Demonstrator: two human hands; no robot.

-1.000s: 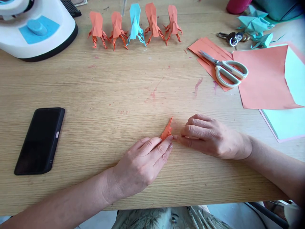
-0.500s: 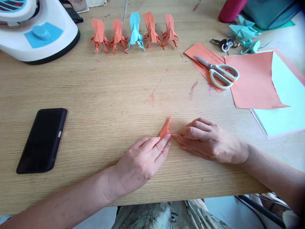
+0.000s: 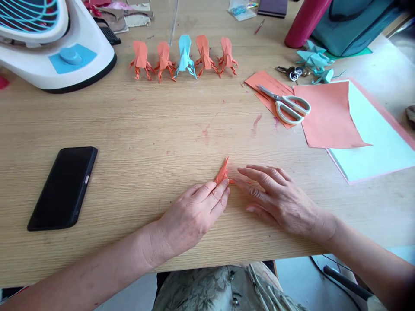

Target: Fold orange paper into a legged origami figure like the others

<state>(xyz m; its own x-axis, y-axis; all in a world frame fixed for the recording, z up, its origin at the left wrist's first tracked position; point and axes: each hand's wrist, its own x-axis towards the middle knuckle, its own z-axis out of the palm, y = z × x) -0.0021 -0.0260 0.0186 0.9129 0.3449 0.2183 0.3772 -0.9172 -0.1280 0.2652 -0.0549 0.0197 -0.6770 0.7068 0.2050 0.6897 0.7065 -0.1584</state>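
A small folded piece of orange paper [image 3: 222, 172] lies on the table near its front edge, one narrow point sticking up and away from me. My left hand [image 3: 197, 211] pins it with the fingers pressed together on its lower part, which they hide. A thin orange strip juts from the piece to the right, under the fingers of my right hand [image 3: 275, 196]. That hand's fingers are spread, with the index fingertip by the strip. Farther back stands a row of several origami squids, mostly orange like this orange squid [image 3: 202, 49], with a blue squid [image 3: 184, 52] in the middle.
Scissors [image 3: 288, 106] rest on orange paper pieces beside an orange sheet [image 3: 327, 114] and a pale green sheet [image 3: 376, 147]. Keys [image 3: 293, 73], teal origami [image 3: 314, 60], a magenta bottle [image 3: 304, 26] and a teal bag [image 3: 353, 26] sit behind. Leftward are a phone [image 3: 63, 188] and a white fan [image 3: 87, 39].
My right hand has loosened from the strip, its fingers spreading and the hand lowering slightly toward me. My left hand stays on the folded paper. The camera view has tilted up a little.
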